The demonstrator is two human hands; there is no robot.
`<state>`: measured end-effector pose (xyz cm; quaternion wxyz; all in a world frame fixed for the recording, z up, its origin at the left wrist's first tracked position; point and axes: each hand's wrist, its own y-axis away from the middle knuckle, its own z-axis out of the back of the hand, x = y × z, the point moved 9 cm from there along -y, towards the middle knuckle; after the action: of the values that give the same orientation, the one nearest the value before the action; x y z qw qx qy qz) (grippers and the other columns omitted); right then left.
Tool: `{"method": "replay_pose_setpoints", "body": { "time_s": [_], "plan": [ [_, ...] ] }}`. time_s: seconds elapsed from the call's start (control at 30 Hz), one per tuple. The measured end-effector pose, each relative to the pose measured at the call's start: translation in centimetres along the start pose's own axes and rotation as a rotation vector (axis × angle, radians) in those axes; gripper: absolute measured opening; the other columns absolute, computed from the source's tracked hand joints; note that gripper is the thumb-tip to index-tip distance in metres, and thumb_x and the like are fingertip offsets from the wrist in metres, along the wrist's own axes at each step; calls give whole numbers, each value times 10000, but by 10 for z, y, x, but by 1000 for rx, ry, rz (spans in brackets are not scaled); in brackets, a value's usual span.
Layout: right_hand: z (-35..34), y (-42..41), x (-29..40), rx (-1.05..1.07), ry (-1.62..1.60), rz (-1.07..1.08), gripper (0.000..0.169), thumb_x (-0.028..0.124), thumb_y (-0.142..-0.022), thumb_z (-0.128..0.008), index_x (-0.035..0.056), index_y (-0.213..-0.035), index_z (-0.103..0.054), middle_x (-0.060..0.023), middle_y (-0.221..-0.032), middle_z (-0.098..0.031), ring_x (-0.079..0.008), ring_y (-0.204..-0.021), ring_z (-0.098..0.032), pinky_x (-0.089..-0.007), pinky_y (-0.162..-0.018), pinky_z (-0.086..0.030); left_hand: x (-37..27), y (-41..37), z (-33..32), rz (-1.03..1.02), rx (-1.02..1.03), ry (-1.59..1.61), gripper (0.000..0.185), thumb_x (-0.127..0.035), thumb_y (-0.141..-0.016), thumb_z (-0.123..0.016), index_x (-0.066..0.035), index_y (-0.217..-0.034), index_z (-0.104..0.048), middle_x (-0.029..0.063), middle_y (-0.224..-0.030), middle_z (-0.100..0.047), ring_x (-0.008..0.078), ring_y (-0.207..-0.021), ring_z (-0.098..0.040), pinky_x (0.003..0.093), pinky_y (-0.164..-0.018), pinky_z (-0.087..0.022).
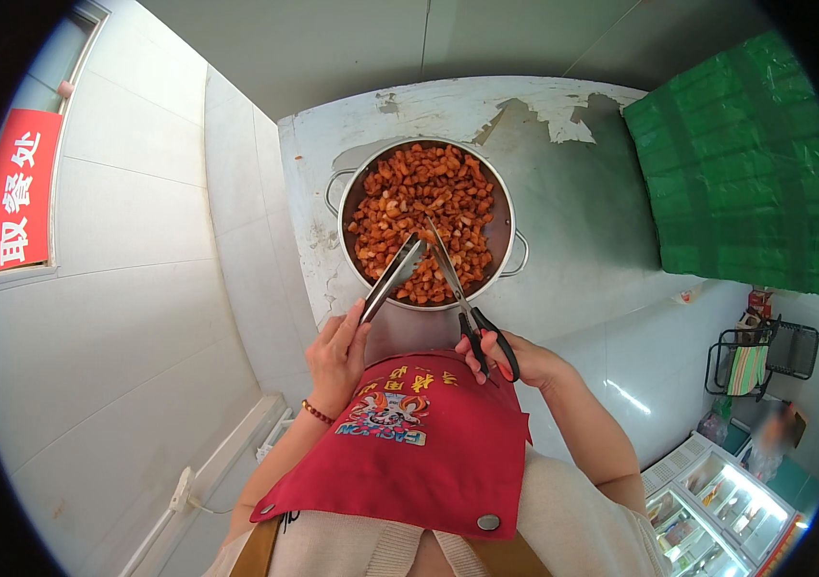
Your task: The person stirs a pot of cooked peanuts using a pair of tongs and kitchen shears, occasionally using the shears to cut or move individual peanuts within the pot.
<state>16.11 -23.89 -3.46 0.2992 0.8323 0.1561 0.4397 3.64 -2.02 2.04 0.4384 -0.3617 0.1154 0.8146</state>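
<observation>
A round two-handled metal pot (508, 209) on the worn table is filled with small reddish-brown chunks of food that look like meat (417, 180). My left hand (337, 353) holds metal tongs (393, 279), whose tips reach over the food near the pot's middle. In my right hand (503, 357) are black-handled scissors (451, 278), their blades slightly apart and pointing into the pot. The tong tips and the blades come close together at one piece of food; whether the tongs grip it is hard to tell.
The white table top (575, 209) has peeling covering at its far edge. A large green wrapped block (741, 173) stands at the right. A pale wall rises on the left. Farther off at the lower right are a black chair (741, 360) and a lit glass-door refrigerator (734, 498).
</observation>
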Motion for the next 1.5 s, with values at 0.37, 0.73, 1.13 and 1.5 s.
{"method": "replay_pose_setpoints", "body": {
  "time_s": [0.37, 0.73, 1.13, 1.5],
  "plan": [
    [16, 10, -15, -66, 57, -56, 516, 553, -1015, -534, 39, -1049, -567, -8, -785, -557, -122, -662, -572, -258, -587, -446, -4, 6, -1, -91, 19, -50, 377, -65, -905, -714, -98, -1280, -694, 79, -831, -660, 202, -611, -589, 329, -556, -476],
    [28, 15, -12, -58, 151, -104, 425, 458, -1039, -533, 36, -1024, -573, -17, -742, -568, -121, -651, -571, -280, -631, -480, -3, 5, -3, -155, 88, -165, 401, -129, -890, -736, -132, -1287, -679, 44, -911, -680, 222, -695, -657, 344, -577, -515],
    [70, 15, 40, -402, 704, -89, 461, 464, -919, -718, 12, -915, -629, -125, -756, -684, -245, -693, -671, -357, -623, -509, 1, 4, 0, -91, 72, -120, 396, -114, -909, -718, -90, -1302, -673, 80, -878, -678, 219, -646, -632, 342, -566, -501],
    [57, 11, 116, -515, 1478, -266, 515, 553, -896, -669, 39, -926, -650, -152, -802, -723, -305, -807, -686, -423, -894, -399, 63, -17, 2, 257, 7, -18, 392, -257, -975, -662, -64, -1316, -658, 130, -776, -628, 270, -627, -595, 390, -597, -469]
  ]
}}
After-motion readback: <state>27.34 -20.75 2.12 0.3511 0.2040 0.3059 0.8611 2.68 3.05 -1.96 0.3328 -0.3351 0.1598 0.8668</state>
